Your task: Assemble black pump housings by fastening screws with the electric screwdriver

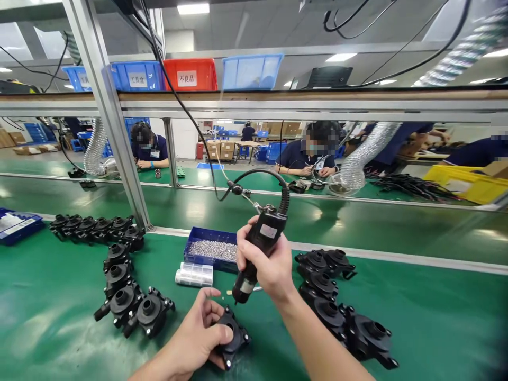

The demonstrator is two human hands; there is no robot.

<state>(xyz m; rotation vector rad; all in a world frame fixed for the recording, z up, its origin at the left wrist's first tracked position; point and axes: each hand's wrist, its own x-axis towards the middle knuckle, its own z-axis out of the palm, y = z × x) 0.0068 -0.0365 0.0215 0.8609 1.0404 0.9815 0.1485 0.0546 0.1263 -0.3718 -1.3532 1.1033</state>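
A black electric screwdriver hangs from a cable, and my right hand is wrapped round its body. Its tip points down, just above a black housing part on the green mat. Thumb and fingers of my left hand hold that part at its left side, the thumb lying on top near the round opening; the index finger is raised toward the driver tip. Behind my hands, a blue tray holds many small metal screws. A clear plastic cylinder lies in front of the tray.
Similar black parts stand in a curved row at left and in a group at right. A metal post rises at left. Blue and red bins sit on the shelf above. Other people work across the bench beside silver hoses.
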